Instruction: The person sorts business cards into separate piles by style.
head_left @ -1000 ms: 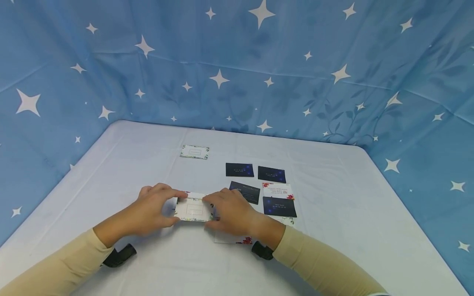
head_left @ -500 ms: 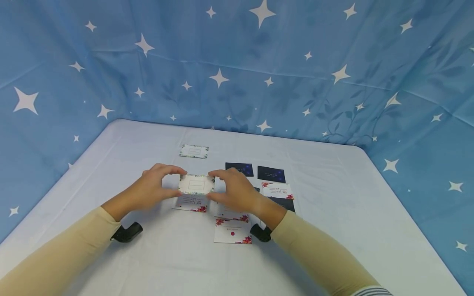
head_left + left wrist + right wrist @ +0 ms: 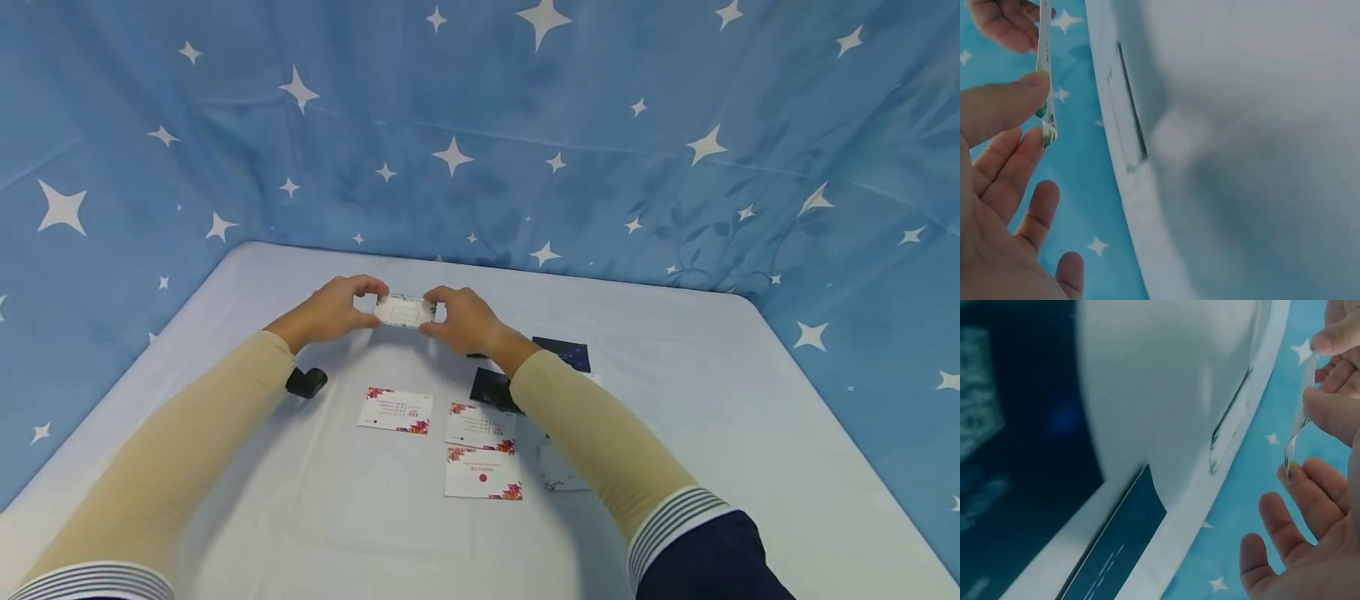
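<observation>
Both hands hold one white business card with a leafy border, raised over the far part of the table. My left hand pinches its left end between thumb and fingers; my right hand pinches the right end likewise. Seen edge-on in the left wrist view, the held card is apart from the tabletop. A second leaf-bordered card lies on the cloth below it, also visible in the right wrist view; in the head view the held card and hands hide it.
Red-flowered white cards lie nearer on the white table. Dark blue cards and another leafy card are partly covered by the right sleeve. A blue star-patterned curtain hangs behind the table's far edge.
Both hands have lifted the leafy card off the nearer cards and carried it away from the body to above the far card. A red-flowered card now shows uncovered where it was.
</observation>
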Demonstrator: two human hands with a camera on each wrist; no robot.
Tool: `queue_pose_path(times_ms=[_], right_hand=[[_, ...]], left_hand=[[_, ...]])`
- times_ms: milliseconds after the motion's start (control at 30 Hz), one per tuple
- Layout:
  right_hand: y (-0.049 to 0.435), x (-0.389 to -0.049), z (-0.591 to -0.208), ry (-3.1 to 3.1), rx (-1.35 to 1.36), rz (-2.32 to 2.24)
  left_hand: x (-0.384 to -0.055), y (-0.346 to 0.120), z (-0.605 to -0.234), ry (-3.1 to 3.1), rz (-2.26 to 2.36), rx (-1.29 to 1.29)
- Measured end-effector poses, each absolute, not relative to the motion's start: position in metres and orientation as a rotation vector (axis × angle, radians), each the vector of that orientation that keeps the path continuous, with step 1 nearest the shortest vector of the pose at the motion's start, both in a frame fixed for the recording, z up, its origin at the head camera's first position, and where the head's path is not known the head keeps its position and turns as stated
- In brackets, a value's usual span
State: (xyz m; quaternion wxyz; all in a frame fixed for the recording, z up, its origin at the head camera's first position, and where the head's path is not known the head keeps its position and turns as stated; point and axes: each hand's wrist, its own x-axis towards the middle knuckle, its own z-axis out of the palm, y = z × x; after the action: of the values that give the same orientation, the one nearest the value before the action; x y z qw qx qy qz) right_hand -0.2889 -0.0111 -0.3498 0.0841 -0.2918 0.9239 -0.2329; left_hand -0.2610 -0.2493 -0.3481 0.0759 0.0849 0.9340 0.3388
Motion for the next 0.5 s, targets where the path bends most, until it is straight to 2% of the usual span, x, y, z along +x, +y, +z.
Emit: queue_pose_path(times_ms=[200,500], right_hand=[[-0.028,-0.314,-0.352,2.735,-0.772,-0.701],[-0.041,-0.326,-0.367,2.725,-0.653,-0.639]], left_hand=[[-0.286,-0.253,-0.349,2.763,1.025,0.182],[-0.303,-0.253,-0.371,2.727,1.05,0.119]])
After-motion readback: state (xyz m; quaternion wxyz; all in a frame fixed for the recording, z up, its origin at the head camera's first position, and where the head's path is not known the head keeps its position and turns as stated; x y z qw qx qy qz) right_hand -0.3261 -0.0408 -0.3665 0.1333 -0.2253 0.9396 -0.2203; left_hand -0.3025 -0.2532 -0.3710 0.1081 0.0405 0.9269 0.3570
